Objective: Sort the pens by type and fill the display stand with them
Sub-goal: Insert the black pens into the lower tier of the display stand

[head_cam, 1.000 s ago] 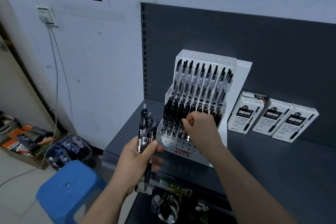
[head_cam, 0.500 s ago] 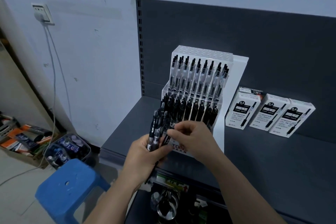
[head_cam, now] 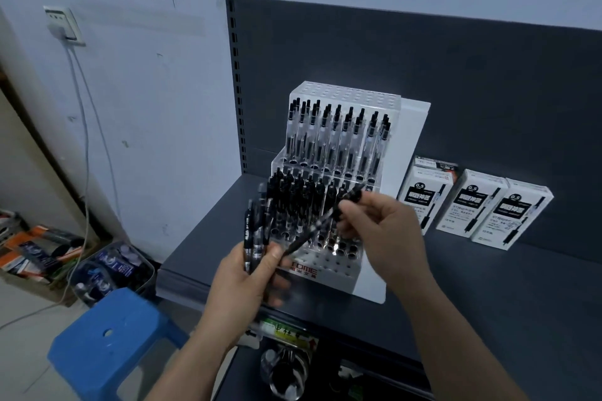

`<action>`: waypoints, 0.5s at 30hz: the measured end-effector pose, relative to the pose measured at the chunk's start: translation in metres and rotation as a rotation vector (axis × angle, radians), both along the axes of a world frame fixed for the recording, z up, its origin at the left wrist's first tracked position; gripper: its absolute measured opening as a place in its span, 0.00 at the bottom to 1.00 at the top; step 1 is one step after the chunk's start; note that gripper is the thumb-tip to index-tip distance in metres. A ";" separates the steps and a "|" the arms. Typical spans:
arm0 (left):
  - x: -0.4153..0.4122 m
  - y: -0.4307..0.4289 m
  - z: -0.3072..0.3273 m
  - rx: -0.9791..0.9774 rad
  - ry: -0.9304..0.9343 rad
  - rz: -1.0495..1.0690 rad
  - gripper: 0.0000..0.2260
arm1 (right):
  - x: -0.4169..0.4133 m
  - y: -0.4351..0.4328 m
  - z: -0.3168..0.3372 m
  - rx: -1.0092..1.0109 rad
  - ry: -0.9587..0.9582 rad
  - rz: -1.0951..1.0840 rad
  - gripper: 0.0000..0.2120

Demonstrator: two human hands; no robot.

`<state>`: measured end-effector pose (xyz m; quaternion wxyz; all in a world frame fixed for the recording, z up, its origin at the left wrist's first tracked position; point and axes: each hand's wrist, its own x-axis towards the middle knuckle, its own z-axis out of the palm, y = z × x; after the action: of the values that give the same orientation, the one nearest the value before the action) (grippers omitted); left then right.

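Before display stand [head_cam: 335,267], pen [head_cam: 321,225] in right hand [head_cam: 381,231]

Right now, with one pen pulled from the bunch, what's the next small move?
Probably lower the black pen in the right hand tip-down into an empty hole on the display stand: its front rows look unfilled, and the left hand holds more.

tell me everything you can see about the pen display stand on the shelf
The display stand is white, seemingly plastic, with stepped tiers of round holes. It sits upright on the grey shelf. Clear-barrelled pens fill the upper tier, black pens the middle tier; front holes are mostly empty. Red lettering marks its front. Neither hand clearly touches it.
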<state>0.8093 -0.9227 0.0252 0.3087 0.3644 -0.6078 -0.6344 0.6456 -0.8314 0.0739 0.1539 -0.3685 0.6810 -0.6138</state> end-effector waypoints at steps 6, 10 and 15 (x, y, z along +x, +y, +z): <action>0.002 -0.006 -0.014 -0.073 -0.047 0.064 0.07 | -0.017 -0.009 -0.009 0.041 0.531 -0.148 0.16; 0.005 -0.009 -0.013 -0.057 0.014 0.019 0.08 | -0.007 -0.027 -0.014 0.091 0.732 -0.127 0.18; 0.016 -0.024 -0.011 -0.037 0.102 -0.012 0.06 | 0.001 -0.029 -0.003 0.123 0.805 -0.212 0.16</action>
<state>0.8249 -0.9463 0.0144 0.3421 0.3222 -0.6053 -0.6425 0.6466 -0.8607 0.0707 -0.1667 -0.4972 0.7562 -0.3913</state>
